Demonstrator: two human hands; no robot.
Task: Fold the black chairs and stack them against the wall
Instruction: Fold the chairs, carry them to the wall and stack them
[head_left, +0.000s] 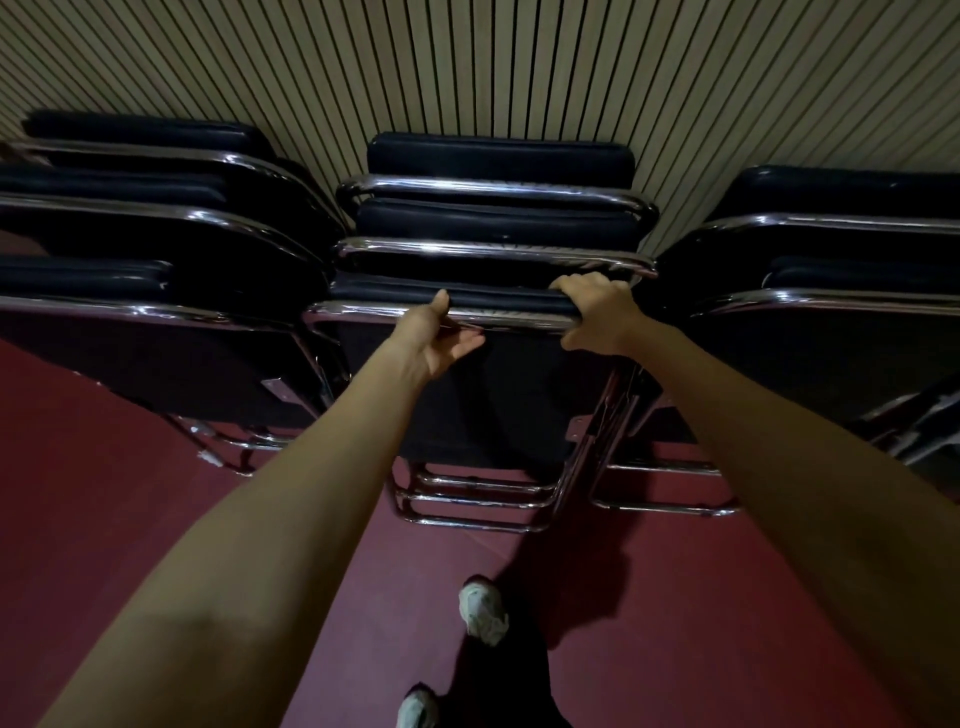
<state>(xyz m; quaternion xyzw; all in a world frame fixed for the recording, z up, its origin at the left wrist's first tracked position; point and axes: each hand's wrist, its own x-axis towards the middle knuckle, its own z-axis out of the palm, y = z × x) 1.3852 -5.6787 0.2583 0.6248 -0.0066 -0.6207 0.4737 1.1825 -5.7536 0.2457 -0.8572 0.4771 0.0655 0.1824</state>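
Three rows of folded black chairs with chrome frames lean against the slatted wall (467, 67). The front chair of the middle row (509, 395) stands folded and upright before me. My right hand (597, 314) grips its chrome top bar near the right corner, fingers curled over the black pad. My left hand (441, 338) is at the same bar further left, thumb up against the pad, fingers loosely spread below the bar. Two more folded chairs (493, 218) stand behind it.
A left row of folded chairs (156, 291) and a right row (831, 312) flank the middle one closely. The floor is dark red (130, 519). My white shoes (483, 613) stand about a step back from the chair legs.
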